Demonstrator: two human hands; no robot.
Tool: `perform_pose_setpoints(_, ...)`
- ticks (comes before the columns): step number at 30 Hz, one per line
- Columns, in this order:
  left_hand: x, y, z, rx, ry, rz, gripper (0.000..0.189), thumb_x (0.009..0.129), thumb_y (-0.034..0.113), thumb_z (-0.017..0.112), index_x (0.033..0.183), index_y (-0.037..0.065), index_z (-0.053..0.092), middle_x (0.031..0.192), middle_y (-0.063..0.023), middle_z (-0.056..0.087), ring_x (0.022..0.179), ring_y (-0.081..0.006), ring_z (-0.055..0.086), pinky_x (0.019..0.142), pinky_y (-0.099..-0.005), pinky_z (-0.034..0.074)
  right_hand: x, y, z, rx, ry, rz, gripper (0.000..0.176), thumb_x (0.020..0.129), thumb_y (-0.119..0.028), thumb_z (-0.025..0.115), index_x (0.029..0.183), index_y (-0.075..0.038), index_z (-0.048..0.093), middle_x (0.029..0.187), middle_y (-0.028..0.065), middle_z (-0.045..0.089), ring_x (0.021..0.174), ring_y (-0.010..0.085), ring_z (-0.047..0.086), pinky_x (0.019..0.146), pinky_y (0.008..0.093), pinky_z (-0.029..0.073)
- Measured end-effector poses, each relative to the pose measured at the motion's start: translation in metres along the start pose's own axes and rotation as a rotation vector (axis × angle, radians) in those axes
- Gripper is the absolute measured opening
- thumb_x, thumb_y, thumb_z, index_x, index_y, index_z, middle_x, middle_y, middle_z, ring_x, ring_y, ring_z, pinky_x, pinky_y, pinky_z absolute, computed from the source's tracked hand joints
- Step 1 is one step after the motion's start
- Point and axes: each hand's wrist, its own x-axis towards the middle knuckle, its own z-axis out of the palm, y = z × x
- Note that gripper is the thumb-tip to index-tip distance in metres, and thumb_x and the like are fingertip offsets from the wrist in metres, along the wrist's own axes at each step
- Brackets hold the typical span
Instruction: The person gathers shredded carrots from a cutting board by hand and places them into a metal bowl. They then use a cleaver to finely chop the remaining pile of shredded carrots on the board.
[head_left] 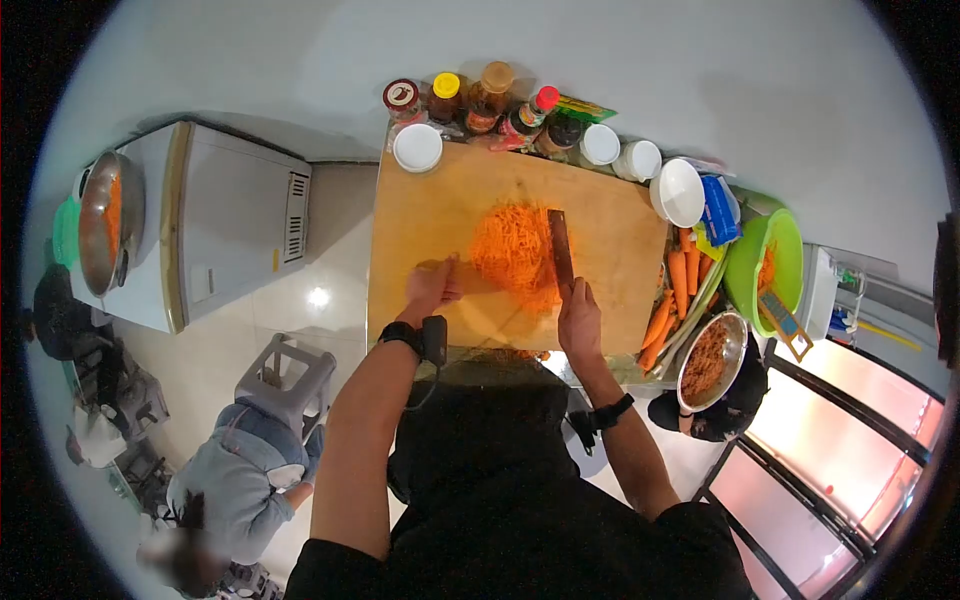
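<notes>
My right hand [579, 320] is closed round the handle of a cleaver [560, 243], its dark blade pointing away from me. The blade stands along the right edge of a heap of shredded carrot [512, 250]. Left of the heap is my left hand [430, 287], with fingers apart and nothing in them, low over the wooden cutting board [415, 215]. A small gap separates its fingertips from the carrot shreds.
Sauce bottles [488, 97] and white bowls [418, 148] line the board's back edge. Whole carrots [680, 275], a green basin [790, 240] with a grater [785, 322], and a metal bowl of reddish-brown food [735, 365] stand right. A seated person [235, 470] is at lower left.
</notes>
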Motion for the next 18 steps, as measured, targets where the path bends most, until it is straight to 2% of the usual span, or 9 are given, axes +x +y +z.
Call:
perform_pose_setpoints(4, -0.004, -0.001, 0.004, 0.01, 0.046, 0.066, 0.052, 0.088, 0.053, 0.065, 0.059, 0.013, 0.047, 0.048, -0.0005, 0.048, 0.037, -0.0108, 0.043, 0.033, -0.0279, 0.029, -0.005, 0.009, 0.005, -0.052, -0.081, 0.049, 0.015, 0.099, -0.014, 0.047, 0.099, -0.001, 0.042, 0.09, 0.0274, 0.057, 0.078, 0.0497, 0.057, 0.063, 0.0561, 0.047)
perform_pose_setpoints(6, -0.005, 0.009, 0.003, 0.019, 0.094, -0.087, 0.047, 0.088, 0.041, 0.069, 0.064, 0.002, 0.058, 0.058, -0.0096, 0.06, 0.045, -0.0142, 0.056, 0.038, -0.029, 0.041, 0.002, 0.01, 0.0, -0.123, -0.14, 0.046, 0.018, 0.092, -0.006, 0.049, 0.106, -0.002, 0.039, 0.1, 0.0283, 0.054, 0.08, 0.0504, 0.059, 0.065, 0.0573, 0.052)
perform_pose_setpoints(7, 0.006, -0.004, -0.004, 0.02, 0.095, -0.091, 0.047, 0.088, 0.041, 0.069, 0.064, 0.002, 0.058, 0.058, -0.0096, 0.06, 0.045, -0.0142, 0.056, 0.038, -0.029, 0.041, 0.001, 0.01, 0.004, -0.123, -0.144, 0.048, 0.018, 0.092, -0.006, 0.049, 0.106, -0.002, 0.039, 0.1, 0.0283, 0.054, 0.08, 0.0504, 0.059, 0.065, 0.0573, 0.052)
perform_pose_setpoints(9, 0.02, -0.016, -0.002, -0.062, 0.042, -0.13, 0.048, 0.088, 0.044, 0.069, 0.065, 0.003, 0.058, 0.057, -0.0072, 0.059, 0.044, -0.0132, 0.054, 0.038, -0.0302, 0.04, -0.004, 0.018, 0.006, 0.026, 0.001, 0.053, 0.014, 0.098, -0.014, 0.048, 0.101, -0.001, 0.042, 0.09, 0.028, 0.057, 0.08, 0.0506, 0.056, 0.064, 0.0547, 0.046)
perform_pose_setpoints(13, 0.003, 0.005, 0.001, 0.054, 0.088, -0.12, 0.048, 0.087, 0.046, 0.069, 0.065, 0.004, 0.059, 0.057, -0.0052, 0.058, 0.044, -0.0133, 0.053, 0.038, -0.0305, 0.04, 0.0, 0.015, 0.001, -0.044, -0.073, 0.045, 0.015, 0.093, -0.007, 0.051, 0.104, -0.002, 0.041, 0.094, 0.025, 0.058, 0.081, 0.0482, 0.06, 0.063, 0.0558, 0.051)
perform_pose_setpoints(15, -0.003, 0.004, 0.004, 0.235, 0.193, 0.1, 0.049, 0.087, 0.047, 0.069, 0.062, 0.006, 0.058, 0.053, -0.0033, 0.054, 0.044, -0.0118, 0.049, 0.038, -0.0287, 0.037, 0.0, 0.003, -0.007, -0.058, -0.074, 0.073, 0.015, 0.093, -0.007, 0.051, 0.104, -0.002, 0.041, 0.094, 0.025, 0.058, 0.08, 0.0481, 0.06, 0.063, 0.0556, 0.051)
perform_pose_setpoints(16, 0.01, -0.01, -0.001, 0.233, 0.188, 0.092, 0.049, 0.087, 0.047, 0.069, 0.062, 0.006, 0.058, 0.053, -0.0033, 0.054, 0.044, -0.0118, 0.049, 0.038, -0.0287, 0.037, -0.003, 0.0, -0.011, -0.074, -0.065, 0.111, 0.015, 0.093, -0.008, 0.051, 0.104, -0.003, 0.041, 0.094, 0.0251, 0.058, 0.08, 0.0481, 0.06, 0.062, 0.0554, 0.051)
perform_pose_setpoints(17, 0.036, -0.031, -0.011, -0.011, 0.031, -0.07, 0.049, 0.087, 0.047, 0.069, 0.061, 0.006, 0.058, 0.053, -0.0037, 0.054, 0.043, -0.0116, 0.049, 0.039, -0.0286, 0.037, -0.006, 0.015, -0.001, -0.081, -0.067, 0.117, 0.015, 0.093, -0.008, 0.051, 0.104, -0.003, 0.041, 0.094, 0.0251, 0.058, 0.08, 0.0481, 0.06, 0.062, 0.0554, 0.051)
perform_pose_setpoints(18, 0.05, -0.043, -0.015, -0.254, -0.125, -0.23, 0.049, 0.086, 0.046, 0.07, 0.06, 0.006, 0.057, 0.052, -0.0041, 0.054, 0.043, -0.0113, 0.048, 0.039, -0.0285, 0.037, -0.008, 0.041, 0.02, -0.136, -0.047, 0.007, 0.014, 0.093, -0.008, 0.05, 0.103, -0.003, 0.042, 0.093, 0.0251, 0.057, 0.078, 0.0482, 0.06, 0.061, 0.0553, 0.051)
